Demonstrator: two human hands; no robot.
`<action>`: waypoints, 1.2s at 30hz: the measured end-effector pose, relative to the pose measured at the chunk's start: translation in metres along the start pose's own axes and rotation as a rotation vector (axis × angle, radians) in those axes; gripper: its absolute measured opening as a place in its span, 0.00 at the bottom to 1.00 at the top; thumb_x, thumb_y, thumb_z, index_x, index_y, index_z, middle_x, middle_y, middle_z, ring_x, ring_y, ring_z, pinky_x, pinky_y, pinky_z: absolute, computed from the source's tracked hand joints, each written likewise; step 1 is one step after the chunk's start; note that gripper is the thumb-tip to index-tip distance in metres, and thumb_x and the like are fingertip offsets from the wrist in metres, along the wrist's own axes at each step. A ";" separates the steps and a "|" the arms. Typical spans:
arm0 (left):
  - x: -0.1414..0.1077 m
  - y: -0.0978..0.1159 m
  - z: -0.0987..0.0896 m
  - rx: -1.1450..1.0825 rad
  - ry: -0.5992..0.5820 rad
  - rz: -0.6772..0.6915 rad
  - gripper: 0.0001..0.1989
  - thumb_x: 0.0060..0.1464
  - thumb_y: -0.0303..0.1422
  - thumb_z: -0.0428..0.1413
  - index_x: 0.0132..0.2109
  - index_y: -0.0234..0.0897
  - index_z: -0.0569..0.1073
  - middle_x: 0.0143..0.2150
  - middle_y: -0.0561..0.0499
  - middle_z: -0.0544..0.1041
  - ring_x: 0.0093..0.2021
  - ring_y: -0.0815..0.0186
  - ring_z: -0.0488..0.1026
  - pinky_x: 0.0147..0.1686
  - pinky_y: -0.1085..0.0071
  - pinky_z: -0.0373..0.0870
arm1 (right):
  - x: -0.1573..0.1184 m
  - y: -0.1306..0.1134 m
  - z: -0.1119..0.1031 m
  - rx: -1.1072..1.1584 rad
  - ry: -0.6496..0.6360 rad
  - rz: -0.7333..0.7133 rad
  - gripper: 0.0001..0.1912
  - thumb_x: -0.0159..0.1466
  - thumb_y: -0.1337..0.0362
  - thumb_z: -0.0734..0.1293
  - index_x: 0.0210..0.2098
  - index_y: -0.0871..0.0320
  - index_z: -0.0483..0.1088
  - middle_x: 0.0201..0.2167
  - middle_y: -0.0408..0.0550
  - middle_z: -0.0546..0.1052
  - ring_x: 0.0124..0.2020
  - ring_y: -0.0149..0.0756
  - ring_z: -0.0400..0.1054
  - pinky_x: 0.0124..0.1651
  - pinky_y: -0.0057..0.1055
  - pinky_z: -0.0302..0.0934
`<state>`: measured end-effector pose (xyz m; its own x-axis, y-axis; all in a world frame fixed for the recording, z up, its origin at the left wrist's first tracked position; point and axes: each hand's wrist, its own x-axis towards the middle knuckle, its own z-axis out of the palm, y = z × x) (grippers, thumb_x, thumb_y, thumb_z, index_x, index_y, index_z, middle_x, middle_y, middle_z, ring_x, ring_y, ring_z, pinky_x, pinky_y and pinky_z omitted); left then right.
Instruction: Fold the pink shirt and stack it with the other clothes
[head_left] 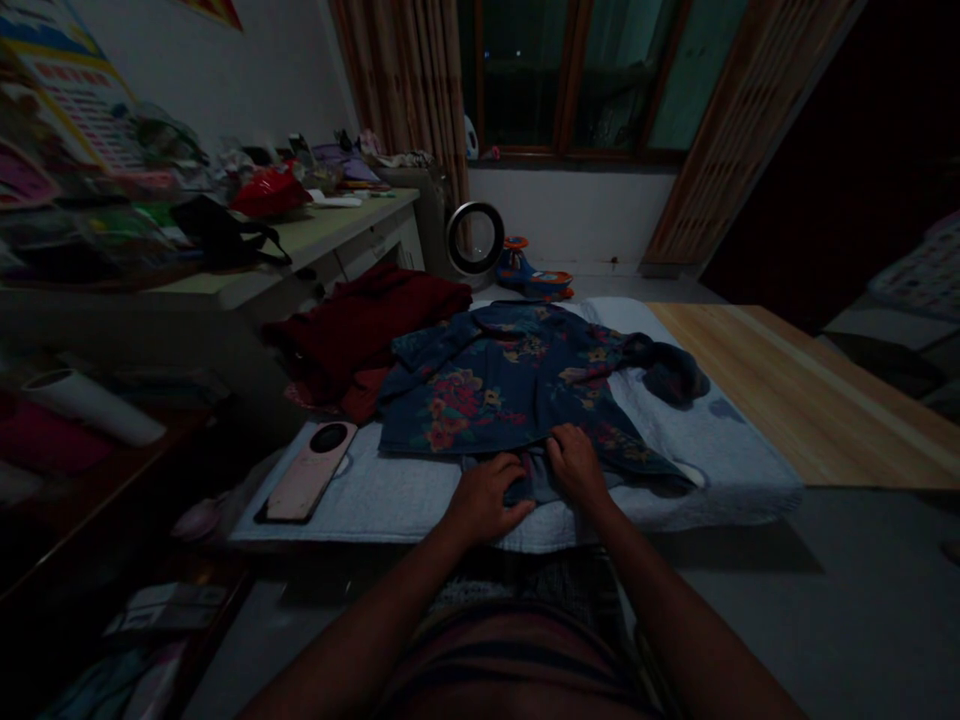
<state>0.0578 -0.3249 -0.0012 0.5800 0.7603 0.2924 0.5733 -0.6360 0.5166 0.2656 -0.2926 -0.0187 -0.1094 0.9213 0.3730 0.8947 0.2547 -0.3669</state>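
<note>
A dark blue shirt with a floral print (517,385) lies spread on a light quilted cloth (397,500), its lower hem towards me. My left hand (486,500) rests at the hem's middle, fingers curled on the fabric and thumb apart from them. Just to its right, my right hand (576,464) has its fingers closed on the same hem. The inner side of the fabric shows between the two hands. One sleeve (671,372) lies bunched at the right. Fingertips are partly hidden in the dim light.
Left on the cloth lies a pink smartphone (311,475). Dark red clothing (367,325) is heaped behind it. A cluttered desk (322,235) stands at the left. Bare wooden board (795,380) extends right. Beyond are a round-headed fan (475,238) and a blue ride-on toy (529,272).
</note>
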 end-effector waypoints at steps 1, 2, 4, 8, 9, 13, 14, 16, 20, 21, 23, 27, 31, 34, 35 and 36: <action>0.000 -0.001 0.000 0.017 0.009 0.012 0.19 0.51 0.40 0.61 0.50 0.39 0.73 0.53 0.46 0.74 0.51 0.57 0.71 0.51 0.60 0.68 | 0.000 -0.001 0.000 0.003 -0.001 0.002 0.14 0.70 0.64 0.54 0.37 0.58 0.70 0.36 0.51 0.73 0.41 0.41 0.64 0.48 0.35 0.55; -0.001 -0.001 0.000 0.034 0.019 0.026 0.20 0.51 0.40 0.62 0.50 0.39 0.73 0.53 0.46 0.74 0.51 0.56 0.70 0.52 0.58 0.66 | 0.000 -0.001 -0.001 0.011 0.001 0.003 0.14 0.70 0.64 0.54 0.38 0.58 0.70 0.36 0.52 0.73 0.42 0.41 0.64 0.48 0.35 0.55; -0.001 -0.002 0.001 0.060 0.029 0.054 0.21 0.51 0.41 0.62 0.50 0.39 0.73 0.53 0.45 0.74 0.52 0.54 0.69 0.53 0.57 0.64 | 0.000 -0.001 -0.002 0.044 0.013 -0.001 0.14 0.69 0.65 0.55 0.39 0.58 0.71 0.37 0.52 0.73 0.43 0.41 0.64 0.48 0.36 0.56; -0.002 -0.004 0.002 0.074 0.018 0.084 0.21 0.52 0.42 0.61 0.51 0.38 0.72 0.54 0.44 0.74 0.54 0.55 0.68 0.52 0.57 0.64 | -0.003 -0.003 -0.006 0.153 0.071 -0.054 0.12 0.68 0.67 0.56 0.43 0.58 0.71 0.39 0.51 0.74 0.44 0.41 0.65 0.50 0.37 0.56; -0.002 -0.004 0.002 0.077 0.017 0.089 0.21 0.53 0.42 0.61 0.51 0.38 0.72 0.54 0.44 0.74 0.54 0.55 0.68 0.52 0.58 0.65 | -0.004 -0.004 -0.008 0.177 0.094 -0.074 0.12 0.67 0.67 0.57 0.43 0.58 0.71 0.39 0.51 0.73 0.44 0.41 0.65 0.50 0.37 0.57; -0.004 -0.007 0.004 0.109 -0.010 0.069 0.22 0.53 0.44 0.61 0.51 0.39 0.73 0.53 0.45 0.75 0.51 0.55 0.70 0.50 0.58 0.66 | -0.013 -0.011 -0.021 0.247 0.133 -0.174 0.12 0.66 0.69 0.57 0.44 0.58 0.71 0.36 0.51 0.72 0.41 0.40 0.65 0.48 0.36 0.58; -0.006 -0.008 0.003 0.119 -0.023 0.058 0.23 0.52 0.45 0.61 0.51 0.39 0.73 0.52 0.45 0.76 0.50 0.55 0.71 0.50 0.59 0.67 | -0.017 -0.013 -0.025 0.250 0.107 -0.193 0.13 0.66 0.69 0.57 0.44 0.58 0.71 0.36 0.50 0.72 0.41 0.40 0.65 0.47 0.36 0.59; -0.009 -0.010 0.000 0.137 -0.047 0.045 0.24 0.52 0.46 0.61 0.53 0.41 0.72 0.52 0.46 0.76 0.50 0.55 0.72 0.49 0.59 0.67 | -0.024 -0.017 -0.032 0.228 -0.008 -0.217 0.13 0.66 0.69 0.58 0.45 0.58 0.72 0.36 0.50 0.72 0.41 0.39 0.65 0.46 0.34 0.59; -0.019 -0.016 -0.016 0.230 -0.039 0.019 0.13 0.59 0.40 0.55 0.48 0.40 0.74 0.46 0.46 0.78 0.46 0.57 0.73 0.46 0.61 0.68 | -0.035 -0.025 -0.046 0.138 -0.348 -0.243 0.10 0.65 0.66 0.62 0.44 0.57 0.74 0.38 0.50 0.72 0.43 0.39 0.65 0.47 0.33 0.59; -0.022 -0.020 -0.023 0.258 -0.026 0.007 0.10 0.60 0.37 0.53 0.45 0.39 0.74 0.43 0.46 0.78 0.44 0.58 0.73 0.44 0.62 0.68 | -0.036 -0.027 -0.049 0.135 -0.402 -0.241 0.10 0.65 0.64 0.63 0.44 0.57 0.74 0.39 0.50 0.72 0.44 0.39 0.65 0.47 0.33 0.58; -0.027 -0.030 -0.037 0.294 0.023 -0.021 0.08 0.61 0.32 0.50 0.41 0.38 0.74 0.39 0.46 0.77 0.41 0.59 0.72 0.42 0.62 0.68 | -0.035 -0.031 -0.057 0.153 -0.463 -0.224 0.12 0.67 0.59 0.63 0.45 0.57 0.74 0.40 0.50 0.72 0.44 0.38 0.66 0.48 0.32 0.58; -0.037 -0.060 -0.067 0.398 0.266 -0.203 0.09 0.56 0.27 0.50 0.45 0.36 0.70 0.44 0.44 0.74 0.47 0.56 0.70 0.48 0.58 0.67 | -0.025 -0.041 -0.066 0.096 -0.545 -0.144 0.17 0.71 0.60 0.57 0.35 0.57 0.75 0.35 0.48 0.73 0.39 0.34 0.67 0.43 0.29 0.57; -0.043 -0.091 -0.087 0.592 0.353 -0.466 0.25 0.51 0.30 0.55 0.57 0.31 0.65 0.56 0.36 0.66 0.57 0.48 0.64 0.55 0.51 0.64 | -0.013 -0.051 -0.058 0.053 -0.523 -0.119 0.10 0.68 0.66 0.61 0.37 0.57 0.74 0.35 0.48 0.74 0.38 0.35 0.68 0.41 0.29 0.57; -0.044 -0.108 -0.094 0.594 0.272 -0.545 0.31 0.52 0.31 0.53 0.63 0.29 0.60 0.59 0.34 0.64 0.58 0.47 0.65 0.55 0.51 0.64 | -0.011 -0.054 -0.042 0.144 -0.388 -0.191 0.13 0.65 0.68 0.63 0.48 0.56 0.73 0.44 0.50 0.73 0.46 0.38 0.66 0.50 0.33 0.58; -0.043 -0.113 -0.095 0.569 0.248 -0.549 0.31 0.53 0.31 0.52 0.64 0.30 0.59 0.59 0.35 0.65 0.57 0.49 0.66 0.55 0.52 0.65 | -0.011 -0.054 -0.036 0.164 -0.358 -0.217 0.15 0.64 0.67 0.64 0.51 0.55 0.72 0.47 0.51 0.72 0.49 0.39 0.65 0.53 0.35 0.58; -0.042 -0.117 -0.096 0.539 0.233 -0.548 0.30 0.54 0.30 0.51 0.64 0.30 0.59 0.58 0.35 0.67 0.57 0.50 0.67 0.55 0.54 0.65 | -0.013 -0.054 -0.031 0.175 -0.341 -0.239 0.17 0.63 0.66 0.65 0.52 0.55 0.71 0.50 0.52 0.71 0.51 0.41 0.64 0.55 0.38 0.57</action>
<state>-0.0889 -0.2698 0.0032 0.0338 0.9531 0.3008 0.9766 -0.0955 0.1927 0.2324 -0.3269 0.0224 -0.4669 0.8672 0.1732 0.7434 0.4910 -0.4542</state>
